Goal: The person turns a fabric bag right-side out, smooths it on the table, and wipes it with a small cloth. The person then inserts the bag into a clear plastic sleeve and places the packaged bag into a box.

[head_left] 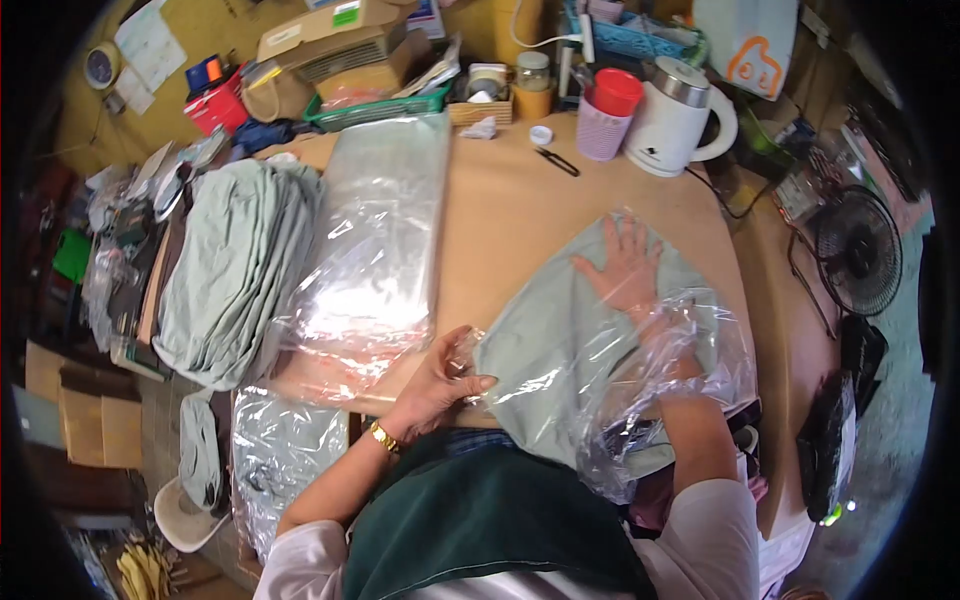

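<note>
On the table in front of me lies a folded grey-green cloth item, partly covered by a clear plastic bag. My right hand rests flat on the cloth with its fingers spread, and plastic film lies around that wrist and forearm. At the near left corner, my left hand pinches the bag's edge between thumb and fingers, close against the cloth. A stack of flat clear bags lies to the left. Beyond it is a thick pile of similar folded grey-green cloth.
At the back right stand a white electric kettle, a pink cup and small black thread snips. Cartons and a green tray line the back. A black fan is at right. Wrapped packs sit lower left.
</note>
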Demonstrator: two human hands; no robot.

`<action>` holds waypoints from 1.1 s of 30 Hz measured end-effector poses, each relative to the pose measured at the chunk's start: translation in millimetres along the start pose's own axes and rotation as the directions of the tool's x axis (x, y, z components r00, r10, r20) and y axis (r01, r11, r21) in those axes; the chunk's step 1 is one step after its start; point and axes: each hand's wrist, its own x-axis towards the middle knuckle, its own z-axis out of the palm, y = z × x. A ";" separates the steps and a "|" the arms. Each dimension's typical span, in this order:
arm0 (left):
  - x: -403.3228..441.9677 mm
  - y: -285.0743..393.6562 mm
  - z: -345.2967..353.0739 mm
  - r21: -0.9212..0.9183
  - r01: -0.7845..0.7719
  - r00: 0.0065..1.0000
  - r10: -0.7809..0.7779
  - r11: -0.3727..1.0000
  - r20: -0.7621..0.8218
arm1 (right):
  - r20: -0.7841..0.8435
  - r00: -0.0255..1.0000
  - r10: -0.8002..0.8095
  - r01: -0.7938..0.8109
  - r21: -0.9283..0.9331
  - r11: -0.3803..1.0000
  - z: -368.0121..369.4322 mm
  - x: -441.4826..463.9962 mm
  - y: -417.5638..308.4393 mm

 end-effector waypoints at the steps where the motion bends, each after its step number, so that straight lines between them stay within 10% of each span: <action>1: -2.7 12.7 -1.0 -0.053 0.015 0.994 -0.010 0.998 0.106 | -0.009 0.999 0.041 -0.041 -0.035 0.999 -0.5 0.9 -1.5; 5: 39.6 16.1 -11.9 -0.207 0.055 0.998 -0.056 0.977 -0.001 | 0.067 0.997 0.041 -0.036 -0.086 0.996 -9.1 -2.2 -10.2; 8: 41.0 24.1 -16.7 0.153 0.124 0.947 -0.163 0.980 0.277 | 0.082 0.956 -0.281 0.274 0.080 0.958 -14.1 -48.6 -21.4; 12: 7.6 47.0 -40.1 0.142 -0.112 0.981 0.087 0.984 0.171 | 0.243 0.711 -0.660 0.658 0.103 0.746 -98.4 -119.9 -26.6; 15: 11.0 84.0 -68.3 0.144 -0.159 0.982 0.171 0.977 -0.077 | 0.437 0.453 -0.777 0.405 0.675 0.617 -165.7 -48.2 -2.9; 17: 8.4 97.6 -82.8 -0.046 -0.303 0.934 0.287 0.952 -0.215 | 0.445 0.548 -0.708 -0.179 0.889 0.421 -174.6 -22.0 1.0; 18: -0.1 108.0 -87.2 -0.057 -0.363 0.897 0.332 0.930 -0.292 | 0.509 0.670 -0.540 -0.529 0.838 0.132 -169.9 -16.9 -2.2; 21: -31.3 76.5 -114.3 0.008 -0.349 0.801 0.303 0.937 -0.517 | 0.194 0.563 -0.804 -0.637 0.721 -0.272 -141.4 -47.7 -16.6; 26: -84.1 -9.4 -109.3 -0.134 -0.158 0.861 0.070 0.978 -0.505 | -0.090 0.807 -0.583 0.144 0.989 0.047 -80.4 -104.9 -80.3; 28: -81.5 -22.9 -114.3 -0.019 -0.132 0.893 0.110 0.991 -0.437 | 0.098 0.858 -0.505 0.136 0.904 0.405 -71.2 -87.0 -102.2; 31: -63.1 6.1 -117.5 -0.203 -0.256 0.852 0.122 0.945 -0.508 | 0.145 0.971 -0.188 -0.101 0.969 0.225 -98.3 -8.3 -103.0; 33: -59.2 13.4 -143.1 -0.236 -0.372 0.834 0.211 0.898 -0.510 | -0.286 0.958 -0.030 0.287 0.947 0.145 -188.7 -0.4 -97.6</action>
